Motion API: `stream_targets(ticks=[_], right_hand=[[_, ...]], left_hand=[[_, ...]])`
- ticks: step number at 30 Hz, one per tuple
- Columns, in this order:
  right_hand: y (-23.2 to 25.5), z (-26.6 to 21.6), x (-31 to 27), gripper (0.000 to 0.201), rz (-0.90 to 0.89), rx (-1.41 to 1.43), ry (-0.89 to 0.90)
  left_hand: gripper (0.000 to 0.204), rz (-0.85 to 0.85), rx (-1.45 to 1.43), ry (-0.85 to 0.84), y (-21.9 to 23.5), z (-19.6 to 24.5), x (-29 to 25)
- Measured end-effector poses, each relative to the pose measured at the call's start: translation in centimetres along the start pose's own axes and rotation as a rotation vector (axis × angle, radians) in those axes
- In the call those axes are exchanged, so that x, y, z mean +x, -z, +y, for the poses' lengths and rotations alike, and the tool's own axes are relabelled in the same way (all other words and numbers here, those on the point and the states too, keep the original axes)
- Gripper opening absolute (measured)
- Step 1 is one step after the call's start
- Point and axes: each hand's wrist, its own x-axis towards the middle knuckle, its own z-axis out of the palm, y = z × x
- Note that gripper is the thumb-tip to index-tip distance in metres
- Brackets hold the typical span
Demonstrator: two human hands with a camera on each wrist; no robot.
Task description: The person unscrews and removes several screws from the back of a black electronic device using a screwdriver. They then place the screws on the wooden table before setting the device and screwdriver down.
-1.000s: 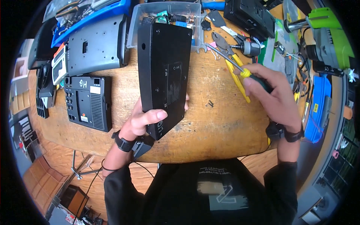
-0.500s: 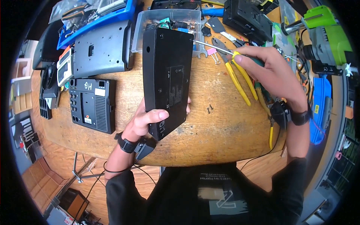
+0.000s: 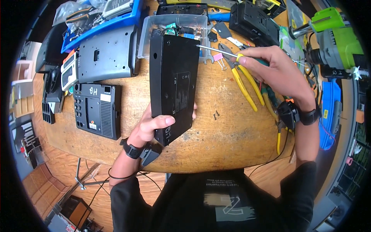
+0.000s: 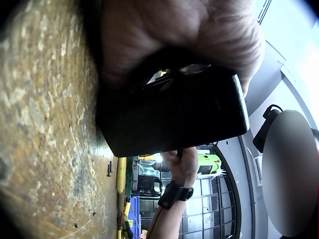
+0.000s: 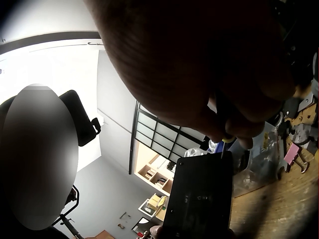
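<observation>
My left hand [image 3: 150, 125] grips a flat black electronic device [image 3: 176, 85] by its near end, thumb across the labelled back. The device stands tilted on edge over the table, with screw holes near its corners. Thumb and fingers of my right hand [image 3: 274, 69] hold a screwdriver [image 3: 218, 51] with a yellow and green handle. Its metal shaft points left, the tip right at the device's far right corner. In the right wrist view the shaft meets the corner of the black device [image 5: 199, 194]; the fingers hide most of the handle.
Two small screws [image 3: 216, 115] lie on the wooden table [image 3: 232, 143]. A clear plastic bin [image 3: 143, 42] of parts stands behind the device. Yellow-handled pliers [image 3: 245, 89] and a pink binder clip [image 3: 218, 57] are beside it. Another black device [image 3: 98, 110] lies at left.
My right hand has moved up, bringing the screwdriver tip from apart to the device's far right corner, where it stays. The left hand keeps its hold on the device.
</observation>
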Motion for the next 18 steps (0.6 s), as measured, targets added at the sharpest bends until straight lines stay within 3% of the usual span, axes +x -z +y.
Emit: stream_targets(ticks=[9, 18], right_hand=[[0.70, 0.00, 0.11, 0.033, -0.073, 0.030, -0.082], [0.72, -0.20, 0.32, 0.034, -0.060, 0.036, -0.041]], left_hand=[[0.072, 0.008, 0.018, -0.012, -0.07, 0.09, 0.11], [0.074, 0.024, 0.012, -0.005, -0.22, 0.16, 0.04]])
